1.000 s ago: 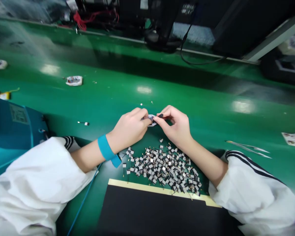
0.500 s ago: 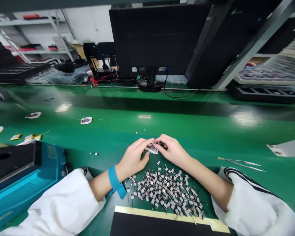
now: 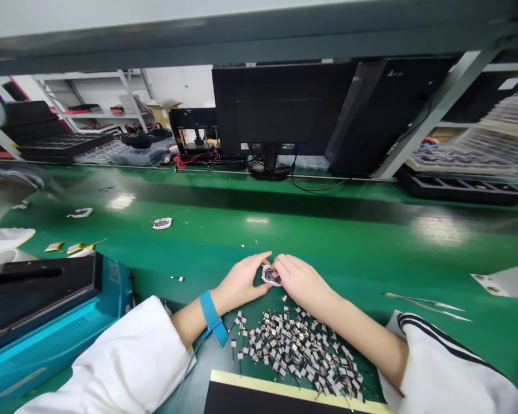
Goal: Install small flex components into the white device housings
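Holding a small, white-rimmed, rounded casing at the centre of the frame.
Gripping its left side between thumb and fingers of the left hand; reaching over its right with bent fingers of the right hand (cannot tell if pinching anything), above small silver-and-black wired parts heaped at lower centre.

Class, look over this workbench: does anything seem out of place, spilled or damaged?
One small part lies alone to the left of the left hand, apart from the loose heap of similar-looking pieces, so it looks stray. Whether the heap was spilled, I cannot tell. No damage is plain.
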`<state>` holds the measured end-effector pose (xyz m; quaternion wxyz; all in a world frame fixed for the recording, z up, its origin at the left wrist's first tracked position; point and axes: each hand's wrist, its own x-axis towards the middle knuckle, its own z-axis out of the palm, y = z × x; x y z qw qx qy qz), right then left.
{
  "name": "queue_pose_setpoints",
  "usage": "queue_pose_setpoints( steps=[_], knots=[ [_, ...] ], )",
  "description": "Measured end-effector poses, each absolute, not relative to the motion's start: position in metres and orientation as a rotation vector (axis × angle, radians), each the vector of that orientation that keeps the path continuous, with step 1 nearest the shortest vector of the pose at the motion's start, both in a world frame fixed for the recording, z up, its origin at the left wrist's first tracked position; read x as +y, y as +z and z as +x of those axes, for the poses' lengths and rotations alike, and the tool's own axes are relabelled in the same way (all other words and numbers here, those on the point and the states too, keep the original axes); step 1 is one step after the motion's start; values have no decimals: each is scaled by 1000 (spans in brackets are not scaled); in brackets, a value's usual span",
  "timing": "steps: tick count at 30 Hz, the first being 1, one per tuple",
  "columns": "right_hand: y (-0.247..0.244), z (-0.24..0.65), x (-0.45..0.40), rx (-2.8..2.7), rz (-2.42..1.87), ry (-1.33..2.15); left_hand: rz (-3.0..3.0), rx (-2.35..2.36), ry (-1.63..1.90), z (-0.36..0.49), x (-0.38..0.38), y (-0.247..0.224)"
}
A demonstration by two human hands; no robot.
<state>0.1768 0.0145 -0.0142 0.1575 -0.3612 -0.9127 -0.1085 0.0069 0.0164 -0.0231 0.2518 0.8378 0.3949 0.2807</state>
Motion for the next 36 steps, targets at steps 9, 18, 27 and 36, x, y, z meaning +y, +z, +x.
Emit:
queue_pose_setpoints(
  steps=[9,18,27,36],
  knots=[
    [-10,182,15,-2540,-824,-434,2010,927,837,9,15,-19],
    [-17,180,17,-2394,-866,25,2022,933,776,9,14,-20],
    [-9,177,14,-2465,-993,-187,2072,1017,839,10,14,-19],
    [-18,179,20,-2168,-887,216,1846,968,913,11,12,-13]
  ],
)
